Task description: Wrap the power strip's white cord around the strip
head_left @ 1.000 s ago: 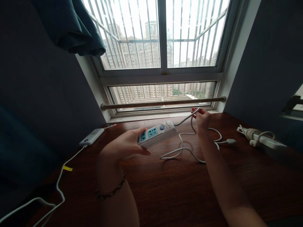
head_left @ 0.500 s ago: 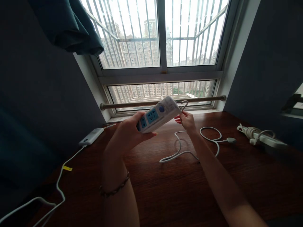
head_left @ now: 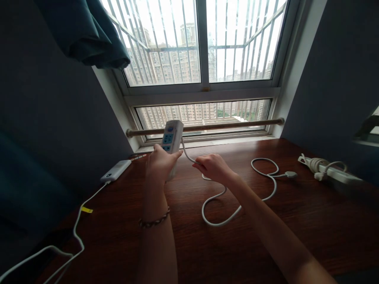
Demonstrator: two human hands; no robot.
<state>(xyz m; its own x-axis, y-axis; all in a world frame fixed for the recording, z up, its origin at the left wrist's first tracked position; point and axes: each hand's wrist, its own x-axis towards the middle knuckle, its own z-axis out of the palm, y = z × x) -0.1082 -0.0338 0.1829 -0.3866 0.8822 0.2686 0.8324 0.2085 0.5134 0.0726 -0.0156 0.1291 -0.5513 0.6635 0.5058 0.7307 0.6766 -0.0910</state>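
Observation:
A white power strip [head_left: 177, 134] with blue sockets is held up above the table, tilted, its far end towards the window. My left hand [head_left: 161, 162] wraps round its near part, thumb on the right side. From the strip's far end a white power cord [head_left: 187, 154] drops down to my right hand [head_left: 213, 167], whose fingers are closed on it. The rest of the cord lies in loose curves on the table, passing under my right forearm. Its plug [head_left: 290, 174] rests to the right.
On the dark red wooden table [head_left: 207, 256], a second white power strip [head_left: 340, 175] with its cord wound round it lies at the right. A white power bank-like box [head_left: 116, 171] with a cable sits at the left. A rail [head_left: 231, 126] crosses before the barred window.
The power strip has swung to the left and turned more upright. My right hand has moved left and down along with the cord, whose loops on the table have shifted nearer.

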